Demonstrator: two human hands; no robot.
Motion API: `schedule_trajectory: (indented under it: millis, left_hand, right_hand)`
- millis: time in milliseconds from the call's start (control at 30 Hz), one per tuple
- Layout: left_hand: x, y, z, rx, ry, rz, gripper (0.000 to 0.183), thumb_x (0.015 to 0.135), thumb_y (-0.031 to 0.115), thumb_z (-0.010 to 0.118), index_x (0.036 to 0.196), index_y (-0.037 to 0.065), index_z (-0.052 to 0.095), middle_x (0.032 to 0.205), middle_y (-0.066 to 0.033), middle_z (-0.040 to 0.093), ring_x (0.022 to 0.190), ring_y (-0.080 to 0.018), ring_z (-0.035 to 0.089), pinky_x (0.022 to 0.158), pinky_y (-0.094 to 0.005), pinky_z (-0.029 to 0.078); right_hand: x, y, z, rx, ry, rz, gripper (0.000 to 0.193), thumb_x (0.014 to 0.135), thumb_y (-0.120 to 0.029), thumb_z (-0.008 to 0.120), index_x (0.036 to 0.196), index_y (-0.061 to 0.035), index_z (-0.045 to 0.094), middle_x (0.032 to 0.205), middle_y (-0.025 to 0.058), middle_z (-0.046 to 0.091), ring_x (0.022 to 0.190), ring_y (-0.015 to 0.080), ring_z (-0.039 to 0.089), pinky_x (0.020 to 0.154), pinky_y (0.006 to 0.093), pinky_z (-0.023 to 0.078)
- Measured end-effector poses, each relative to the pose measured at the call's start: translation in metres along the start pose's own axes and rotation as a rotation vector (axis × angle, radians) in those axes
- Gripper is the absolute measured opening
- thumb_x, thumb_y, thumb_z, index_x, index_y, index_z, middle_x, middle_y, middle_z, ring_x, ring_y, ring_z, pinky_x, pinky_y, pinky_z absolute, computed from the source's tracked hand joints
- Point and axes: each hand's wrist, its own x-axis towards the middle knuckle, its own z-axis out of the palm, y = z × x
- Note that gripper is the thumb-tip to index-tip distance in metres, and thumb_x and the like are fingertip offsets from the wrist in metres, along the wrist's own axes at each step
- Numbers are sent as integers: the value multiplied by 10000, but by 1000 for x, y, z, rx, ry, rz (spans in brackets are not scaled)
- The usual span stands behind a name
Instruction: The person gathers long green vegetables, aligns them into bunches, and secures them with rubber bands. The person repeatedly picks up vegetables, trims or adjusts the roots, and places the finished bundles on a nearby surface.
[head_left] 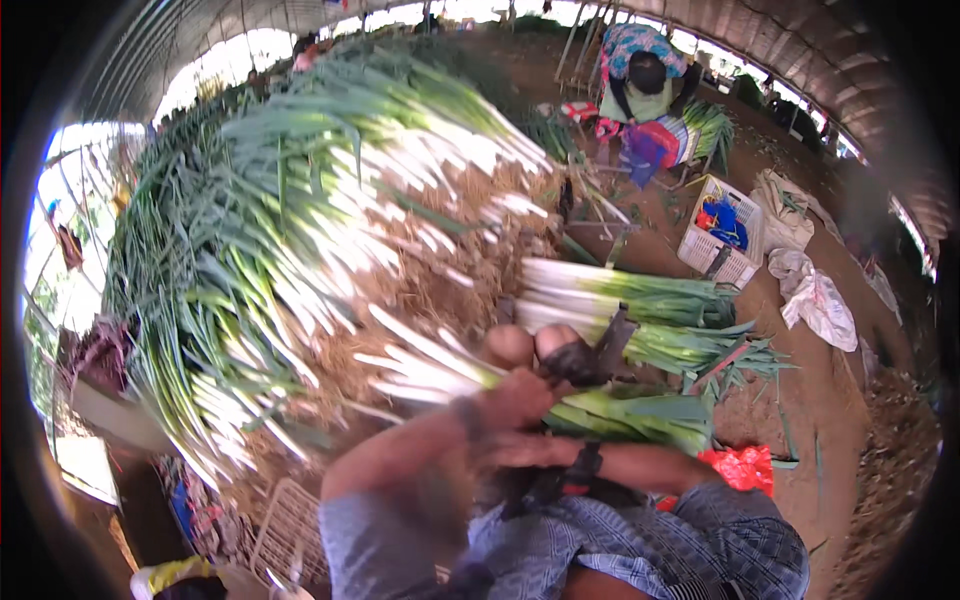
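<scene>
My left hand (520, 397) is closed around a bundle of long green onions. White stalks (425, 378) stick out to its left, and green leaves (640, 415) spread to its right. Just below it, against the near side of the bundle, is my right hand (515, 450). Its fingers are blurred and partly hidden, and a dark band (585, 462) is on that wrist. Beyond my hands lie two more bundles, a far one (620, 285) and a nearer one (660, 340), white ends to the left, beside an upright dark metal piece (615, 335).
A large heap of green onions (270, 200) with soil-covered roots fills the left. At the far right a person (645, 75) bends over another bundle. Near them stand a white crate (722, 232) and white sacks (815, 295). Red plastic (742, 467) lies by my right elbow.
</scene>
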Motion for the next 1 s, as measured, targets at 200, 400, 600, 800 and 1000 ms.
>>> schedule_trajectory:
  millis: [200, 400, 600, 800, 1000]
  left_hand:
    - [-21, 58, 30, 187, 38, -184, 498, 894, 341, 568, 1331, 104, 556, 1262, -93, 621, 1218, -251, 574, 1033, -466, 449]
    - [-32, 142, 50, 185, 175, -329, 571, 936, 280, 515, 1472, 88, 477, 1478, -129, 520, 1389, -280, 481, 1169, -594, 337]
    - [-50, 129, 14, -332, 290, -350, 638, 874, 300, 693, 1437, 64, 509, 1428, -135, 536, 1397, -328, 472, 1190, -604, 299]
    - [-96, 121, -2, -277, 605, -786, 486, 832, 201, 789, 1260, 39, 626, 1231, -137, 644, 1278, -353, 559, 1147, -558, 354]
    - [-110, 115, -7, -92, 930, -1214, 193, 806, 41, 789, 958, 73, 674, 913, -80, 669, 859, -271, 627, 781, -399, 479]
  right_hand:
    - [-90, -165, -25, -171, 171, -24, 320, 973, -44, 698, 1276, 26, 623, 1197, 123, 715, 1130, 192, 689, 1005, 346, 555]
    - [-70, -118, -84, -743, 325, 169, 427, 936, -205, 736, 1257, 46, 610, 1145, 190, 708, 1110, 288, 689, 972, 388, 536]
    - [-46, -70, -63, -890, 195, -75, 474, 977, -254, 679, 1328, 45, 567, 1281, 267, 602, 1218, 451, 583, 1037, 476, 477]
    - [-38, -83, -75, -905, 240, -41, 411, 943, -233, 727, 1247, 25, 624, 1224, 225, 633, 1102, 411, 626, 944, 457, 510]
    - [21, -97, -59, -733, 157, 79, 480, 890, -262, 783, 1258, 3, 628, 943, 155, 706, 825, 369, 686, 786, 448, 546]
